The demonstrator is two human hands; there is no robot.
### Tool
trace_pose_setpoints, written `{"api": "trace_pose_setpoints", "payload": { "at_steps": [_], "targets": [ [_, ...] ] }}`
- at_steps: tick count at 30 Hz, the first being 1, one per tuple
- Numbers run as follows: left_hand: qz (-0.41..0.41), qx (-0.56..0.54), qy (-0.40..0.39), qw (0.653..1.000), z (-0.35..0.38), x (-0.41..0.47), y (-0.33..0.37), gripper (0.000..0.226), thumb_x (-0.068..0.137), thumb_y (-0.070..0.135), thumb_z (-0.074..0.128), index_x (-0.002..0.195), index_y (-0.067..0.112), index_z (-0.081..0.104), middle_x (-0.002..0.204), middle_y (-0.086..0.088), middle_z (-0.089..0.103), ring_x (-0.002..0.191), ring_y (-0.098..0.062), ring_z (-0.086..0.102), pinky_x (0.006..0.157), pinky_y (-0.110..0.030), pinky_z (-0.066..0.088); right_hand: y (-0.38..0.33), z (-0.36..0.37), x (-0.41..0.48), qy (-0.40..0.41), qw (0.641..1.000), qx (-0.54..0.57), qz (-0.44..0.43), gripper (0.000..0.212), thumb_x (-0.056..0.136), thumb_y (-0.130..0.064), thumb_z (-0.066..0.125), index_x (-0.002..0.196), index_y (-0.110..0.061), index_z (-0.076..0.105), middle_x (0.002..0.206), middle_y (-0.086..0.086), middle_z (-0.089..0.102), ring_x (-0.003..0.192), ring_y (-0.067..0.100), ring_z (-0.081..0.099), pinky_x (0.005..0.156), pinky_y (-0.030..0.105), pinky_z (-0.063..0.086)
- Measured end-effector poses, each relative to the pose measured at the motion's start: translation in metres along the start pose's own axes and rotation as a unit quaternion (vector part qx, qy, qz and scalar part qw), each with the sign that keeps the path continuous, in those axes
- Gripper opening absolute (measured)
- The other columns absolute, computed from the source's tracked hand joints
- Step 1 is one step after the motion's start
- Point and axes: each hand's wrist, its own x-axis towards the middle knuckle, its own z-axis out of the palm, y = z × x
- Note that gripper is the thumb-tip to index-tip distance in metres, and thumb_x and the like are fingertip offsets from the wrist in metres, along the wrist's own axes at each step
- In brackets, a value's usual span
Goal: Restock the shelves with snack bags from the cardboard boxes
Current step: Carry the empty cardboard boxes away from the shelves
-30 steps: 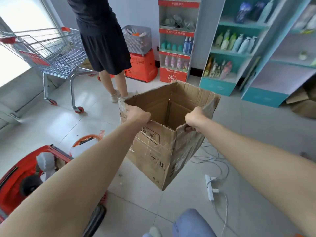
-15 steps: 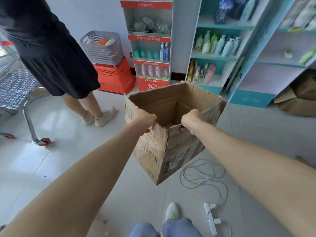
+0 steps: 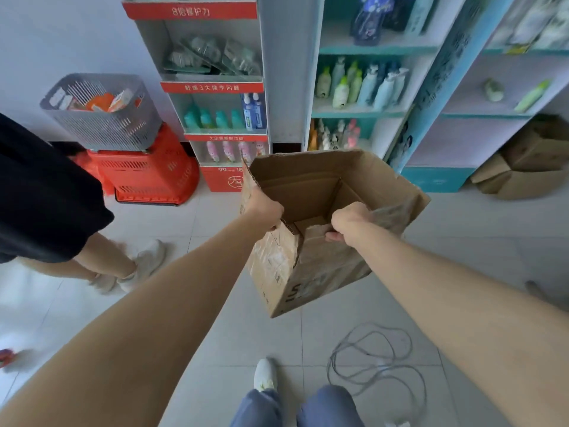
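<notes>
The left hand [image 3: 265, 211] and right hand [image 3: 349, 224] are gripping the near rim of a creased, tape-scuffed cardboard box [image 3: 311, 272], fingers curling over its edge. The open, rectangular box is hanging tilted above the glossy tiled floor [image 3: 292, 340], near the shelves [image 3: 357, 114] of plastic bottles [image 3: 340, 90].

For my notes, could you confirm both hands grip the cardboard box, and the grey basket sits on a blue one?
No: the head view shows the grey basket on a red basket. The left hand and right hand do grip the cardboard box.
</notes>
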Motion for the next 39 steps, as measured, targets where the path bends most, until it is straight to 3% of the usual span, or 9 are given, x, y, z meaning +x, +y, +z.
{"api": "trace_pose_setpoints", "payload": {
  "at_steps": [3,7,15,20,24,29,34,37,39],
  "targets": [
    [-0.01,0.016,0.001,1.0,0.01,0.07,0.013,0.079,0.082,0.001,0.053,0.146,0.029,0.018,0.138,-0.007,0.044,0.115,-0.031,0.054,0.087,-0.045,0.056,-0.022,0.02,0.058,0.022,1.0,0.007,0.008,0.028,0.096,0.0,0.046,0.124,0.001,0.051,0.112,0.02,0.058,0.083,0.039,0.071,0.077,0.037,0.06],
    [0.015,0.031,-0.011,0.999,0.038,0.171,0.006,0.092,0.066,0.002,0.055,0.135,0.054,0.023,0.142,-0.001,0.043,0.122,-0.035,0.05,0.089,-0.048,0.053,-0.04,0.039,0.131,0.016,0.999,0.004,0.04,0.028,0.096,0.0,0.047,0.123,0.001,0.052,0.102,0.019,0.056,0.081,0.035,0.072,0.071,0.035,0.061],
    [0.045,0.048,-0.04,0.997,0.101,0.3,-0.005,0.085,0.083,-0.014,0.043,0.149,0.032,0.016,0.142,-0.002,0.043,0.127,-0.032,0.045,0.096,-0.047,0.051,-0.042,0.088,0.302,-0.013,0.995,-0.006,0.099,0.028,0.094,-0.001,0.05,0.122,0.002,0.053,0.104,0.023,0.064,0.078,0.033,0.073,0.062,0.029,0.058],
    [0.049,0.042,-0.039,0.997,0.139,0.372,-0.037,0.08,0.088,-0.015,0.036,0.151,0.03,0.014,0.139,-0.002,0.048,0.124,-0.029,0.049,0.072,-0.025,0.052,-0.022,0.115,0.386,-0.059,0.993,-0.034,0.099,0.014,0.094,-0.01,0.055,0.107,-0.009,0.049,0.073,0.006,0.045,0.081,0.03,0.072,0.085,0.036,0.059],
    [0.031,0.057,-0.021,0.998,0.158,0.416,-0.066,0.083,0.087,-0.018,0.03,0.152,0.032,0.014,0.143,-0.001,0.045,0.118,-0.026,0.051,0.076,-0.029,0.052,0.006,0.141,0.437,-0.11,0.988,-0.031,0.101,0.024,0.096,-0.011,0.052,0.12,-0.011,0.047,0.099,0.007,0.049,0.092,0.028,0.069,0.078,0.035,0.06],
    [0.02,0.077,0.007,0.997,0.164,0.457,-0.098,0.08,0.083,-0.017,0.028,0.148,0.029,0.025,0.141,-0.005,0.047,0.121,-0.031,0.051,0.088,-0.04,0.053,0.022,0.176,0.466,-0.17,0.981,-0.033,0.093,0.044,0.097,-0.011,0.05,0.139,-0.007,0.041,0.141,0.012,0.043,0.084,0.023,0.068,0.073,0.032,0.06],
    [0.008,0.045,0.008,0.999,0.162,0.476,-0.109,0.072,0.086,-0.015,0.033,0.146,0.024,0.033,0.144,0.003,0.046,0.104,-0.023,0.055,0.055,-0.02,0.047,0.019,0.186,0.475,-0.208,0.973,-0.073,0.061,0.044,0.098,-0.014,0.049,0.141,-0.008,0.041,0.131,0.01,0.051,0.097,0.019,0.063,0.076,0.026,0.056],
    [-0.016,0.029,-0.011,0.999,0.157,0.473,-0.109,0.072,0.085,-0.017,0.035,0.146,0.022,0.034,0.141,0.0,0.048,0.11,-0.022,0.055,0.061,-0.02,0.049,0.012,0.179,0.471,-0.195,0.974,-0.11,0.017,0.044,0.097,-0.013,0.052,0.139,-0.002,0.045,0.133,0.014,0.055,0.113,0.025,0.06,0.094,0.03,0.051],
    [-0.023,0.035,-0.028,0.999,0.151,0.465,-0.105,0.07,0.086,-0.016,0.037,0.145,0.023,0.036,0.139,-0.001,0.049,0.11,-0.024,0.057,0.057,-0.02,0.047,0.005,0.17,0.463,-0.168,0.976,-0.139,-0.013,0.043,0.094,-0.009,0.052,0.134,0.007,0.046,0.136,0.023,0.051,0.118,0.033,0.058,0.102,0.043,0.047]
  ]
}}
